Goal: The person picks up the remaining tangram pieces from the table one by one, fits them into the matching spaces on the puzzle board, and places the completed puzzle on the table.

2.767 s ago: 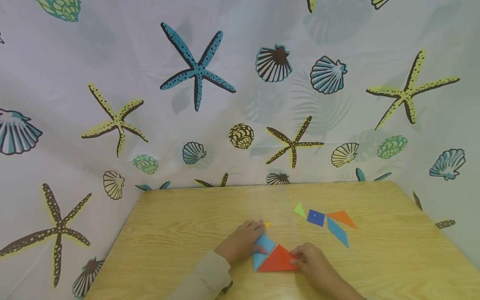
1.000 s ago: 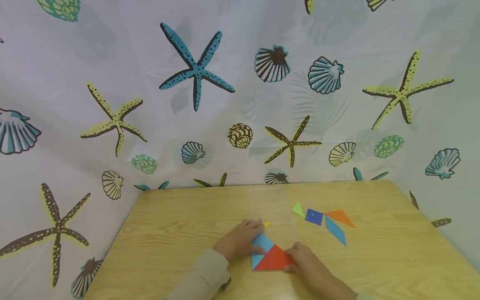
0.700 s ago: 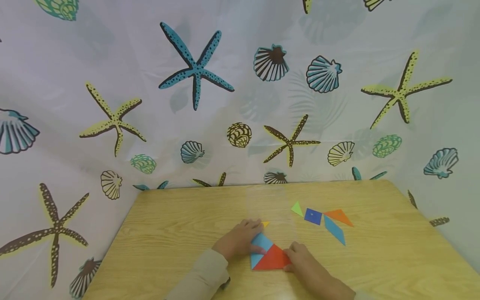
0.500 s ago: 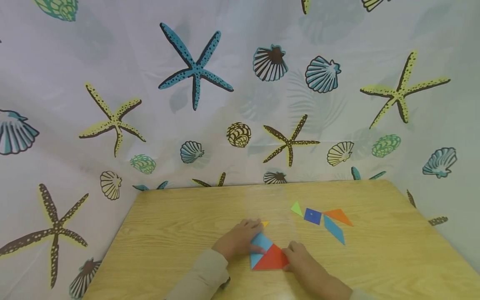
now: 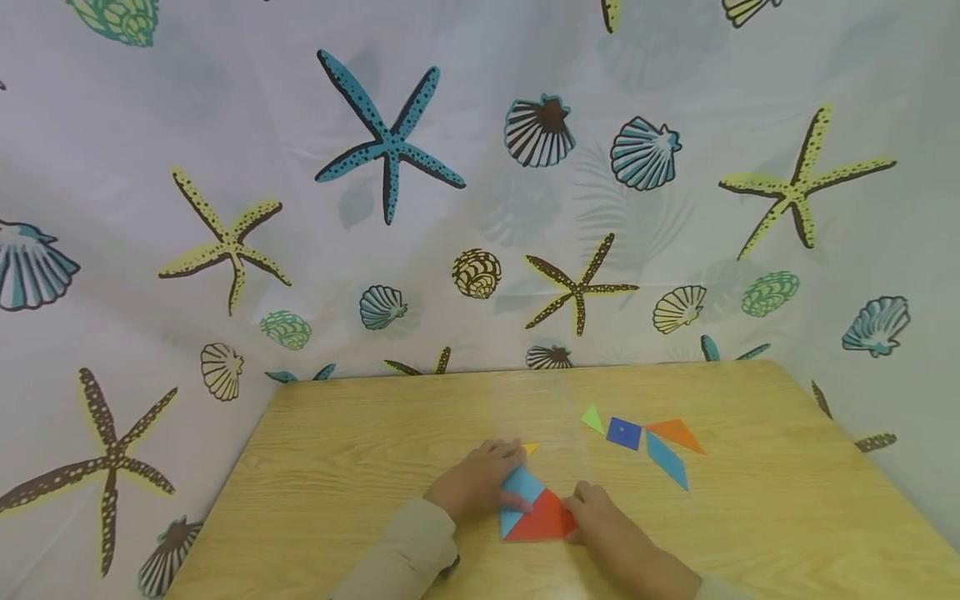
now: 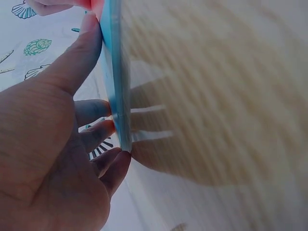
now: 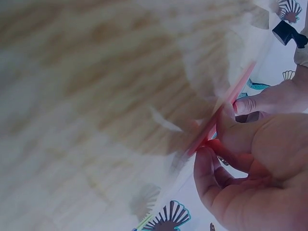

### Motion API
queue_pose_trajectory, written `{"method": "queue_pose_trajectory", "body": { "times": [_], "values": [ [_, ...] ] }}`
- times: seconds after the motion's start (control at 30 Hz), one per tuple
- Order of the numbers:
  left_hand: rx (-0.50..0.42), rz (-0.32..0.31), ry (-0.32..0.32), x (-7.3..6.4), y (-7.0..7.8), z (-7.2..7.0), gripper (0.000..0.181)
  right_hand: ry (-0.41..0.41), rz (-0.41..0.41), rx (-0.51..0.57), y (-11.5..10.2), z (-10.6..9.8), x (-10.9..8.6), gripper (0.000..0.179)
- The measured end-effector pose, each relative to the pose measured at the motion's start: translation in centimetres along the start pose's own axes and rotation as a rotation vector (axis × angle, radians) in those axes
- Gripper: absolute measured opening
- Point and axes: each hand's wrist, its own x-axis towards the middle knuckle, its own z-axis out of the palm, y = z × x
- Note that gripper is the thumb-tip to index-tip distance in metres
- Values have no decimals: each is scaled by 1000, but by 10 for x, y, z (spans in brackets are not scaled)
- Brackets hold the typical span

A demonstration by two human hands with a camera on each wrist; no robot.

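A large light-blue triangle (image 5: 522, 481) and a large red triangle (image 5: 543, 520), flat tangram pieces, lie edge to edge on the wooden table. My left hand (image 5: 478, 482) rests on the blue piece, fingers along its far side and thumb stretched towards the red one. The left wrist view has the fingertips at the blue triangle's edge (image 6: 115, 72). With thumb and fingers, my right hand (image 5: 611, 529) pinches the right corner of the red triangle, as the right wrist view also shows; that corner is hidden. A yellow triangle (image 5: 530, 448) peeks out beyond my left fingertips.
To the right at the back lie a lime triangle (image 5: 592, 419), a dark-blue square (image 5: 625, 433), an orange triangle (image 5: 677, 433) and a blue parallelogram (image 5: 666, 460). A curtain (image 5: 480, 200) printed with starfish and shells stands behind the table (image 5: 337, 467).
Since the oldest frame my right hand has shifted left, covering more of the red triangle's right corner. My left hand and the other pieces look unmoved, apart from a slight shift of the view.
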Motion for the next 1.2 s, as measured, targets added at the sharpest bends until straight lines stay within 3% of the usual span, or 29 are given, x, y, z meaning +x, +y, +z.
{"method": "queue_pose_trajectory", "body": {
  "times": [0.37,0.6,0.93,1.2],
  "values": [
    [17,-2,5,-1,6,-3,95,-68,-13,44,4,-6,-1,31],
    [-9,-13,1,-2,6,-2,96,-154,70,226,17,-22,-1,32],
    [-6,26,16,-6,4,-1,93,-17,350,260,75,-46,-6,30],
    [4,39,11,-9,3,2,95,37,407,183,121,-50,-18,39]
  ]
}}
